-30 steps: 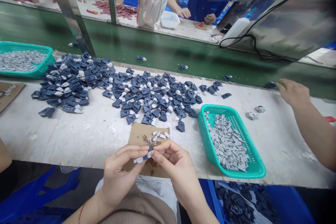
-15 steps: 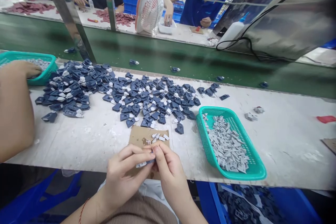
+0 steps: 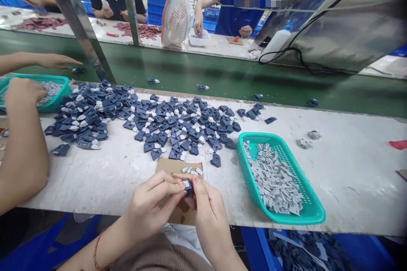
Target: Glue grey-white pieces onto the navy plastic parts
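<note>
Between my two hands is a small dark blue plastic part [image 3: 187, 186] with a pale grey face. My left hand [image 3: 155, 201] pinches it from the left, fingertips on its pale face. On its other side my right hand [image 3: 208, 207] grips it between thumb and fingers. Below lies a piece of brown cardboard [image 3: 165, 164], partly covered by my hands, with several small light grey pieces [image 3: 192, 170] on it. A heap of dark blue parts [image 3: 178, 123], many with white ends, spreads over the table behind.
A green basket [image 3: 313, 216] of grey pieces stands on the right. At left, a co-worker's arm [image 3: 25, 144] reaches to another green basket [image 3: 60, 103]. Dark blue parts lie on the green conveyor belt [image 3: 178, 67]. A blue crate [image 3: 257, 241] sits below the table edge.
The blue part has turned so that its pale face shows upward between my fingers. At left, a co-worker's other hand has come in over the belt. Parts on the belt have shifted left.
</note>
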`<state>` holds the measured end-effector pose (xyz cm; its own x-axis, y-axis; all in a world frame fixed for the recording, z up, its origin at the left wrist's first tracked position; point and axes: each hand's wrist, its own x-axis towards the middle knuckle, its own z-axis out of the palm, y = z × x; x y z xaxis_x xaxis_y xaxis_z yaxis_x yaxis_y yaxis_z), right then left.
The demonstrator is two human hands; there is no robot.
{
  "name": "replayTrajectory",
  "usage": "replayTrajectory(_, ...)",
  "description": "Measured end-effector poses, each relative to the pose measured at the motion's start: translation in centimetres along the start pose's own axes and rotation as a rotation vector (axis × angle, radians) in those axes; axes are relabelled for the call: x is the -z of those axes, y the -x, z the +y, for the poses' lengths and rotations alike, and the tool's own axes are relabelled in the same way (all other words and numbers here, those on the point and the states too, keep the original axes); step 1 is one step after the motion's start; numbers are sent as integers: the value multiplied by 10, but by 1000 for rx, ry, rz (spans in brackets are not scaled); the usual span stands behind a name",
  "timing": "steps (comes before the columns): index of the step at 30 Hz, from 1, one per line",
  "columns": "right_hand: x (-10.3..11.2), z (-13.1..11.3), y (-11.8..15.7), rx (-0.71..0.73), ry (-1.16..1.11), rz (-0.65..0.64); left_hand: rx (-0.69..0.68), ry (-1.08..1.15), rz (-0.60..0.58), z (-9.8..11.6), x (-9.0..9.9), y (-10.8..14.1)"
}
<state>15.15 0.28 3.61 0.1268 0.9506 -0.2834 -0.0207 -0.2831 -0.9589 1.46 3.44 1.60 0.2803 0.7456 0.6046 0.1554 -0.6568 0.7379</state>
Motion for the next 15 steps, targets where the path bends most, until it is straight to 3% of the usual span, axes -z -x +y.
replayTrajectory(6, 2, -2, -11, -33, -62, 71, 90, 28, 13, -6, 1, -17)
replayTrajectory(9, 5, -9, -20, 41, -76, 9, 115, 8, 4, -4, 2, -28)
replayTrajectory(12, 6, -16, -27, 123, -72, -65, 16, -28, -7, -3, 1, -37)
replayTrajectory(15, 7, -18, -28, 156, -48, -28, -113, -63, -14, -6, -2, -41)
